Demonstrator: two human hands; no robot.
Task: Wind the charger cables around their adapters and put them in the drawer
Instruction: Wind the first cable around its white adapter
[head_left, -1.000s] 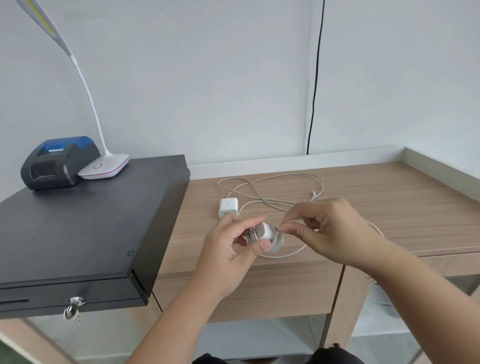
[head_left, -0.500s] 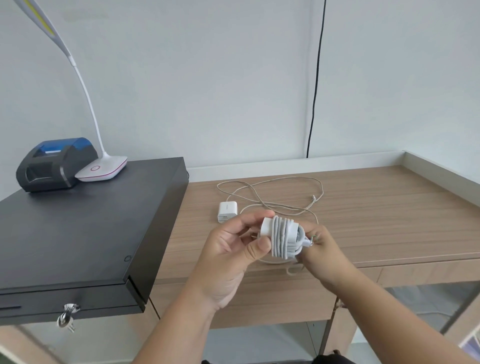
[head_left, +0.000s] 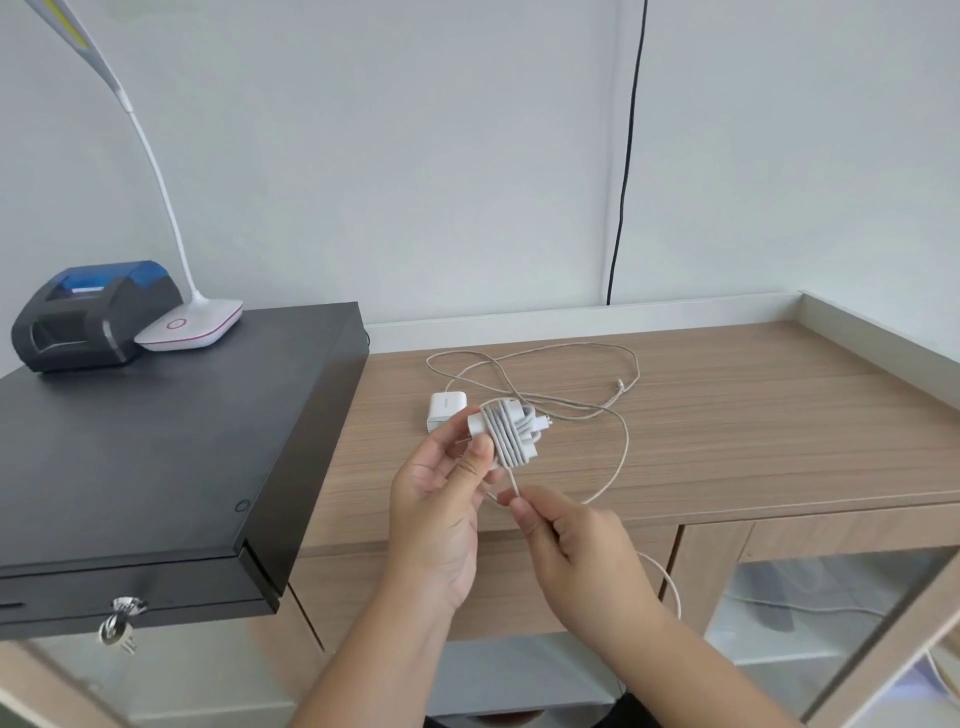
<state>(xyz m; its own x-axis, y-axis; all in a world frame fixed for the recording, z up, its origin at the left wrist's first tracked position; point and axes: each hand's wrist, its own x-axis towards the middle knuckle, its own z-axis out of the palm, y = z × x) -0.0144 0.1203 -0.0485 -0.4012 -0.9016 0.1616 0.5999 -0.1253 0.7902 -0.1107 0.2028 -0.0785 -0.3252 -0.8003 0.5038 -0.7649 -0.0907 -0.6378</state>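
Observation:
My left hand (head_left: 441, 499) pinches a white adapter (head_left: 506, 434) above the wooden desk, with several turns of its pale cable wound round it. Just below it, my right hand (head_left: 566, 540) pinches the loose stretch of that cable (head_left: 621, 457), which loops over the desk and hangs past the front edge. A second white adapter (head_left: 445, 410) lies on the desk behind, its cable (head_left: 545, 358) sprawled in loose loops toward the wall. The black cash drawer (head_left: 156, 457) sits at the left, closed, with a key in its front lock.
On top of the cash drawer stand a black and blue receipt printer (head_left: 88, 317) and a white desk lamp (head_left: 192, 327). A black cord (head_left: 623, 182) runs down the wall. The desk (head_left: 753, 415) has a raised rim at the back and right.
My right hand has come down from beside the adapter to below it, drawing the loose cable with it. More turns of cable lie round the adapter than a second ago.

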